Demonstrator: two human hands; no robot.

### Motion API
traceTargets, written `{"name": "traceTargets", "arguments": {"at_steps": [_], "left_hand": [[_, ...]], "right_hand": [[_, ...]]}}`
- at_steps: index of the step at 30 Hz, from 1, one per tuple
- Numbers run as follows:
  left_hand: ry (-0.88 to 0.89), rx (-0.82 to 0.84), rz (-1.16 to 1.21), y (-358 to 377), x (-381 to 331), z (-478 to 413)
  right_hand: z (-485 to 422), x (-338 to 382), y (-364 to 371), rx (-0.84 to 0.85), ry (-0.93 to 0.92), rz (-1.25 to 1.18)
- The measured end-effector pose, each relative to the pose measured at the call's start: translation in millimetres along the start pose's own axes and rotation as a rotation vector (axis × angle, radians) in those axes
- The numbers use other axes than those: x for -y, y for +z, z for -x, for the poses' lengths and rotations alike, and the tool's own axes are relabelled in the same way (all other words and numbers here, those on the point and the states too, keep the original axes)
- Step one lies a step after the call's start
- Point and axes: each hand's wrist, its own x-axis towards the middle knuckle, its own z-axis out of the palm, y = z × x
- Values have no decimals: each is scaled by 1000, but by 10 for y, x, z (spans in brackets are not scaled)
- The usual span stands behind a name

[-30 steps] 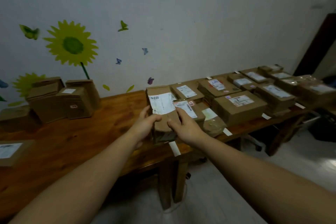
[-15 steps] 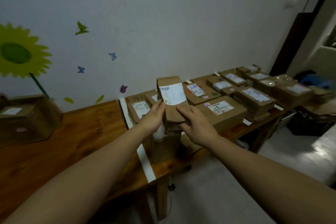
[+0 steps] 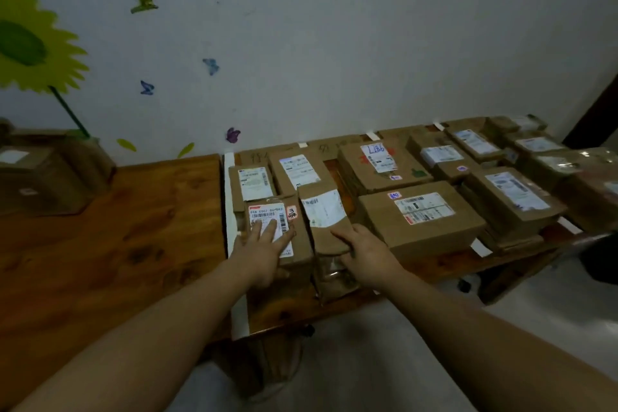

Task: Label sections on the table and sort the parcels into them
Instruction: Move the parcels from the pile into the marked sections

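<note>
Head view: wooden table (image 3: 133, 227) runs along the wall. A white tape strip (image 3: 230, 211) crosses it from wall to near edge. Right of the strip, labelled parcels lie packed in rows; a cluster of brown boxes (image 3: 43, 174) stands well apart at far left.

The large parcel (image 3: 421, 214) sits just right of the working spot and bounds it on that side. The slim parcel (image 3: 322, 211) lies between it and the barcode parcel (image 3: 267, 214), long axis running from the person toward the wall. It sits aslant on a clear-wrapped packet (image 3: 334, 278).

The right hand (image 3: 368, 257) is the nearer one: it is at the slim parcel's near end, thumb on top, fingers apparently curled round the edge. The left hand (image 3: 264, 247) presses flat, fingers straight, on the barcode parcel.

Judgement: seating the slim parcel means pushing it forward and down into a tight gap, where either neighbour could snag it.
</note>
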Motion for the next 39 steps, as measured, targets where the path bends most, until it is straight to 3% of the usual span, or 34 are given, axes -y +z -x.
{"name": "traceTargets", "arguments": {"at_steps": [6, 9, 11, 16, 26, 33, 39], "left_hand": [[-115, -19, 59, 22, -192, -23], [-135, 1, 80, -11, -206, -17], [-147, -3, 109, -73, -166, 8], [-288, -128, 272, -303, 135, 288], [-592, -310, 461, -522, 2124, 1524], [-709, -420, 519, -553, 3641, 2185], [-726, -409, 520, -538, 4551, 2261]], "right_hand": [[-106, -239, 112, 77, -70, -57], [-206, -223, 1, 177, -25, 112], [-270, -100, -120, 182, -63, 267], [-451, 573, -225, 120, -249, 285], [-880, 2616, 387, 161, -488, 376], [-1206, 4062, 1070, 71, -536, 297], [-1621, 4708, 1573, 127, -500, 285]]}}
